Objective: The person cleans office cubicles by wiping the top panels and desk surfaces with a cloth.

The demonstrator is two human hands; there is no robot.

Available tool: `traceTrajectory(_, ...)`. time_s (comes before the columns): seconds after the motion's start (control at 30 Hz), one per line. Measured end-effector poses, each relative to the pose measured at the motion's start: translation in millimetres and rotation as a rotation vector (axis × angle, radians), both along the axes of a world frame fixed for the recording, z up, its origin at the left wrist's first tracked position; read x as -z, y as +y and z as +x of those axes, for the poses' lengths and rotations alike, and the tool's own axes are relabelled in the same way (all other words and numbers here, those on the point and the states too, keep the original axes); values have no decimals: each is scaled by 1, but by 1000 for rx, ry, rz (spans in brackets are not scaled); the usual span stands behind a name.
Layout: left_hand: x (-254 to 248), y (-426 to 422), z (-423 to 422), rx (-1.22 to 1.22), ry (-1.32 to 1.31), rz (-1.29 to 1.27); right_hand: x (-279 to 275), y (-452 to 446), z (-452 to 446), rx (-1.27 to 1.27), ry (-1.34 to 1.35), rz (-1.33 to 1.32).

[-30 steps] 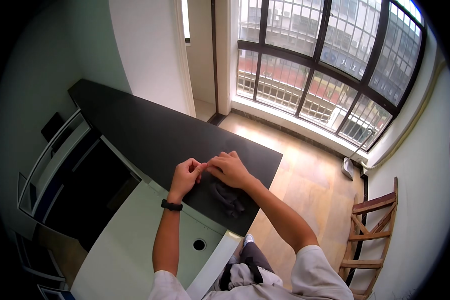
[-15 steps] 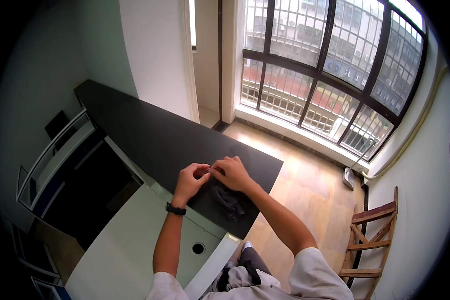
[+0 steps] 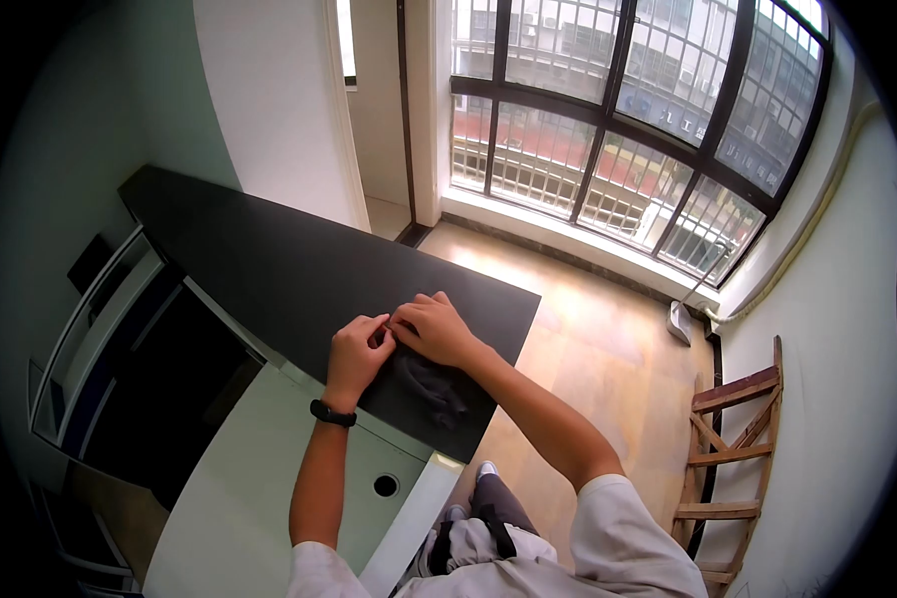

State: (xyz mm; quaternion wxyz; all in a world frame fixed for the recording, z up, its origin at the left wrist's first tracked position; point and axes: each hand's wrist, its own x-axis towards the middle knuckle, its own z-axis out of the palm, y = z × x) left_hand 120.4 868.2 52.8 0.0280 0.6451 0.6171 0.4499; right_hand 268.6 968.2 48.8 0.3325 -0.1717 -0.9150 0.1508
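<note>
Whether the left hand (image 3: 354, 357) and right hand (image 3: 432, 329) pinch anything where they meet is too small to tell. At five o'clock from them, the dark cloth (image 3: 431, 389) has blurred folds. Toward four o'clock in view, the wooden ladder (image 3: 730, 456) loses its foot to the lower edge; toward one, the window (image 3: 608, 118) is cropped above.

Barred window (image 3: 636, 128) up at one o'clock, doorway (image 3: 380, 120) at eleven, yellowish pipe (image 3: 831, 204) along the wall (image 3: 842, 389) past two, dustpan (image 3: 679, 323) on the floor (image 3: 573, 359) over at three, wooden ladder (image 3: 730, 455) by the wall at four, pale desktop (image 3: 269, 473) with round dark hole (image 3: 387, 485) at seven
</note>
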Motion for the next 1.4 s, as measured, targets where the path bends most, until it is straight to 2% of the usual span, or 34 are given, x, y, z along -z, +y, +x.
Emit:
traceTrajectory(0.27,-1,-2,3,-45,97,17,5,2,-2,9,12,84)
traceTrajectory(0.43,0,-3,5,-52,103,34,4,1,-4,27,2,35)
traceTrajectory(0.5,2,-3,4,-60,181,73,6,0,-4,38,16,27)
traceTrajectory(1.13,-1,-3,3,-71,59,33,1,-2,-4,28,-7,45)
traceTrajectory(1.4,-5,-5,2,-59,24,6,-2,-3,-3,34,9,-35)
